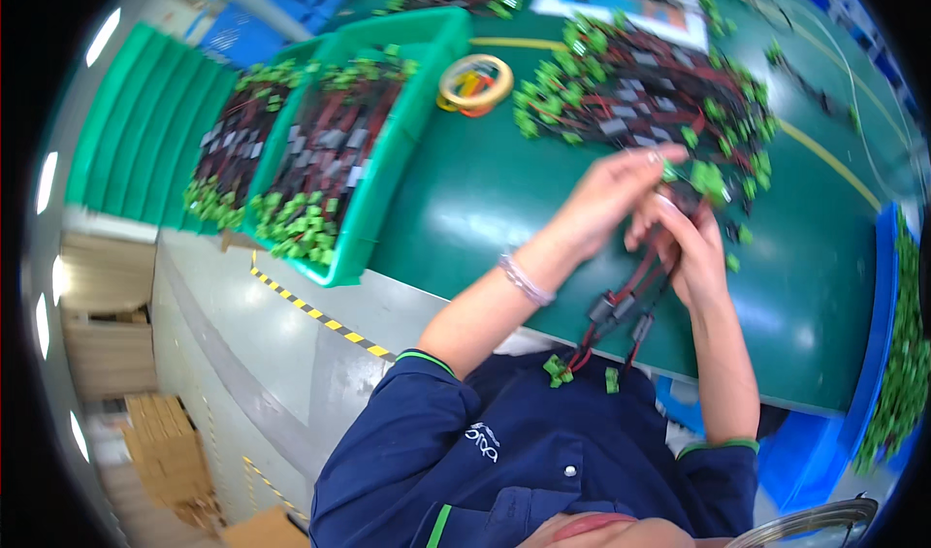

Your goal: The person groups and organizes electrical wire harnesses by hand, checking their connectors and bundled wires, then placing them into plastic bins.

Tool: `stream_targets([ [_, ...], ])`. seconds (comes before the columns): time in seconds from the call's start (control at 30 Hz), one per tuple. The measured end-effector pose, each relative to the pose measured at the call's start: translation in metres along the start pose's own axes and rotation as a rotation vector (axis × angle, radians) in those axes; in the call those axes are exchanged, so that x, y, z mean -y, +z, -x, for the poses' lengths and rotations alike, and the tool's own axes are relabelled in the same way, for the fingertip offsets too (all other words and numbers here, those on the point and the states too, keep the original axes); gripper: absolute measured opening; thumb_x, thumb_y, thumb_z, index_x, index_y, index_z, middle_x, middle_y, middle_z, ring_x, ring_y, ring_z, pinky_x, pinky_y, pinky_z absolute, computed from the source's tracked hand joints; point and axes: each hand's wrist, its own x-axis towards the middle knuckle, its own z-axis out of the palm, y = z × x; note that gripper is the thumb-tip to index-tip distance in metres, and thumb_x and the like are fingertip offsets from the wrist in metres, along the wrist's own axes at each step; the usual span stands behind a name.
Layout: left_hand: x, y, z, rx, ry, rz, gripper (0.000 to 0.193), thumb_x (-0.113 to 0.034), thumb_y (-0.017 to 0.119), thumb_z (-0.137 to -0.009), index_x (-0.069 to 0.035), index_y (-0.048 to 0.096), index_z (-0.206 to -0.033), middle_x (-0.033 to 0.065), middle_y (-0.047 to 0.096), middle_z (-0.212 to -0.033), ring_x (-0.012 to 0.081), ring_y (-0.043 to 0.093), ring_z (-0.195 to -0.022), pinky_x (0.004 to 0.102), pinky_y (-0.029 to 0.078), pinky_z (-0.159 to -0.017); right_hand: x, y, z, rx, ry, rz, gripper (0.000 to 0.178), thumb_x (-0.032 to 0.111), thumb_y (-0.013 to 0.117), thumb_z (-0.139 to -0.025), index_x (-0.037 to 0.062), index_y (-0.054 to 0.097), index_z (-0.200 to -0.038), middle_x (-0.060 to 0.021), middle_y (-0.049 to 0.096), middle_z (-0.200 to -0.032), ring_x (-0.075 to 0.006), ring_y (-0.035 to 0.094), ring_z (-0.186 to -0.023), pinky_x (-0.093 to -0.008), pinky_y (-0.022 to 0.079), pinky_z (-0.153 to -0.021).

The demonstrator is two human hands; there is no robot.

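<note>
My right hand is closed round a small bunch of red and black cable harnesses. Their grey blocks and lower green connectors hang down over the table's near edge, in front of my shirt. At the top of the bunch, green connectors stick out above my right fingers. My left hand pinches at a small green connector beside them, its fingertips slightly blurred. Just beyond both hands lies a large pile of similar harnesses with green ends on the green table.
Green bins full of harnesses stand at the left, beside stacked green trays. A roll of tape lies between bins and pile. A printed sheet is at the back. At the right, a blue bin holds green parts.
</note>
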Motion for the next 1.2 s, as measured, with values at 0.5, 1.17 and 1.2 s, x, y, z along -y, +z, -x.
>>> stream_targets([
  [0.5, -0.068, 0.006, 0.066, 0.095, -0.274, -0.105, 0.020, -0.018, 0.054, -0.082, -0.008, 0.044, -0.097, -0.0078, 0.034, -0.057, 0.0002, 0.024, -0.039, 0.0169, 0.018, -0.035, 0.026, -0.009, 0.010, 0.205, -0.018, 0.037, 0.036, 0.016, 0.047, -0.083, -0.0029, 0.043, -0.114, -0.0159, 0.055, -0.101, -0.0201, 0.056, -0.086, -0.0304, 0.045, -0.077],
  [1.17, -0.200, -0.070, 0.226, -0.919, -0.024, -1.935, 0.040, -0.032, 0.056, -0.077, 0.000, 0.054, -0.102, 0.0162, 0.054, -0.103, 0.0259, 0.053, -0.094, 0.0338, 0.043, -0.078, 0.009, 0.013, 0.015, 0.463, 0.187, 0.345, 0.027, 0.012, 0.047, -0.084, -0.0036, 0.049, -0.105, -0.0140, 0.059, -0.090, -0.0177, 0.058, -0.081, -0.0274, 0.045, -0.074],
  [1.2, -0.188, -0.049, 0.234, -0.793, 0.138, -1.707, 0.037, -0.029, 0.055, -0.079, 0.001, 0.054, -0.099, 0.0156, 0.055, -0.102, 0.0256, 0.054, -0.093, 0.0336, 0.043, -0.077, 0.009, 0.013, 0.015, 0.464, 0.177, 0.352, 0.027, 0.012, 0.047, -0.084, -0.0036, 0.049, -0.105, -0.0139, 0.059, -0.090, -0.0177, 0.057, -0.081, -0.0277, 0.045, -0.074],
])
